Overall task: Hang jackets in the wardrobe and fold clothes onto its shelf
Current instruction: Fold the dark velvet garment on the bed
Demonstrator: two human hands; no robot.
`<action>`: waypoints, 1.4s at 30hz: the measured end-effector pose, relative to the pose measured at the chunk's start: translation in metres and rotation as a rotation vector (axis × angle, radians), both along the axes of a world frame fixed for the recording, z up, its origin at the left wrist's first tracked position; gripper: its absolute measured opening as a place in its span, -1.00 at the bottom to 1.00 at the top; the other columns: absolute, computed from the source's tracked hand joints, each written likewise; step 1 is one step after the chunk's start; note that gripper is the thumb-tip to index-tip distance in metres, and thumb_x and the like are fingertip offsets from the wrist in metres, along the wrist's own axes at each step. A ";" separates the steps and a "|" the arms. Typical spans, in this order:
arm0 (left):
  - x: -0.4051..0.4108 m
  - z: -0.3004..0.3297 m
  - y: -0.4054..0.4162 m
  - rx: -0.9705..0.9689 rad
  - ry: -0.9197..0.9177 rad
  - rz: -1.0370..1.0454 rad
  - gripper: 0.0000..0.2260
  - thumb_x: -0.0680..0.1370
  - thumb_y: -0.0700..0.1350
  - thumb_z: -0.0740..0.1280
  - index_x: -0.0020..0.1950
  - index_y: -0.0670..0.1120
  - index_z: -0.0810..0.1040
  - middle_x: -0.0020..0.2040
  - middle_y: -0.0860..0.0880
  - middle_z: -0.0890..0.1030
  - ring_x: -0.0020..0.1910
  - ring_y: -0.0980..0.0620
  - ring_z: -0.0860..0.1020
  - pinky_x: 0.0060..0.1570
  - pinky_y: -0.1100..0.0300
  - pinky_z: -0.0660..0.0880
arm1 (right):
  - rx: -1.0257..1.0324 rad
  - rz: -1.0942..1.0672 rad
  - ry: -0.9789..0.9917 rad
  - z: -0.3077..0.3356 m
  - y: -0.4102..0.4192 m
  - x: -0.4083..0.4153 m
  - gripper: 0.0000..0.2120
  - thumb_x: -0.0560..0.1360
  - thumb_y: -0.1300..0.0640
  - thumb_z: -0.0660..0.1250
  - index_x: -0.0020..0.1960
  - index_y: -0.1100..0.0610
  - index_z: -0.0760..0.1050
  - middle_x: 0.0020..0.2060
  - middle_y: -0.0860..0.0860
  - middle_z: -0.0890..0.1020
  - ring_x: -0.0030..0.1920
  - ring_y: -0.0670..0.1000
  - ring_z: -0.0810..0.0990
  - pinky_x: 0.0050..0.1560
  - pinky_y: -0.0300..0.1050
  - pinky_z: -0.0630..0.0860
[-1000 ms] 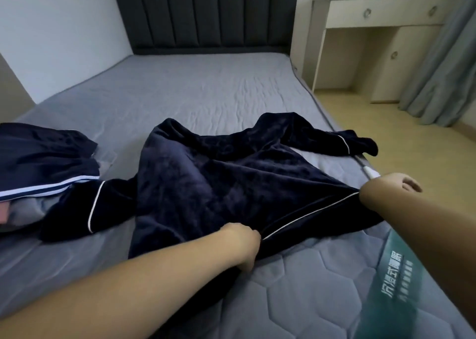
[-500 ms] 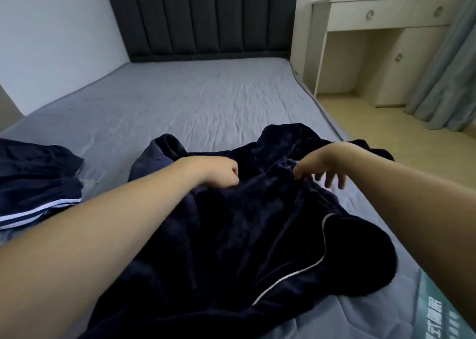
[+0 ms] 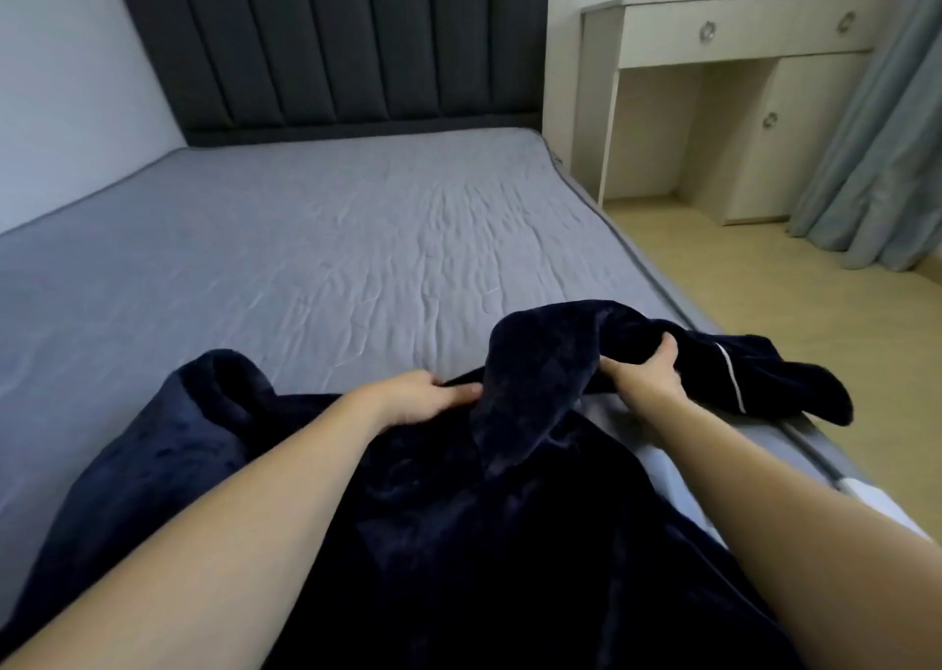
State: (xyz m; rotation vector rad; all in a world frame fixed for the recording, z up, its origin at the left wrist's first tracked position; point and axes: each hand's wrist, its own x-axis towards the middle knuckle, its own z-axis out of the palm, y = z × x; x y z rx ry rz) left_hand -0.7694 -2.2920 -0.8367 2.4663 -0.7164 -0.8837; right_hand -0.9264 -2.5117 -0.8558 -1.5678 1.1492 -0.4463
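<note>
Both hands are out over a dark navy plush garment [image 3: 484, 542] that lies on the near part of the bed [image 3: 316, 261]. The left hand [image 3: 425, 399] rests low on the fabric with its fingers laid forward and the thumb on top, pinching a fold near the middle of the garment. The right hand [image 3: 647, 379] grips a raised hump of the same cloth: the thumb is up on the far side and the fingers curl under the roll, lifting it off the mattress. Between the two hands the fabric stands up in a peaked fold.

One sleeve [image 3: 754, 379] trails off to the right from the right hand, lying along the bed's right edge, with a thin white piping line near its cuff. Another rolled part of the garment sits to the left of the left forearm. The body of the garment spreads toward the viewer and fills the lower middle of the head view, under both forearms.

Grey sheeting covers the bed, wrinkled in the middle. At its far end stands a dark padded headboard [image 3: 336, 42]. To the right are a pale built-in desk with drawers [image 3: 739, 32], a wooden floor [image 3: 764, 287] and a blue-grey curtain [image 3: 887, 134].
</note>
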 end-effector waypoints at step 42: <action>0.131 -0.040 -0.003 0.045 -1.033 0.268 -0.55 0.62 0.23 0.06 0.06 -0.15 0.44 -0.05 -0.18 0.65 -0.08 -0.20 0.62 -0.19 0.04 0.32 | -0.971 0.407 0.380 -0.035 0.022 0.085 -0.72 0.61 -0.10 0.12 0.25 0.01 0.29 -0.05 0.17 0.64 -0.02 0.25 0.61 -0.20 -0.01 0.36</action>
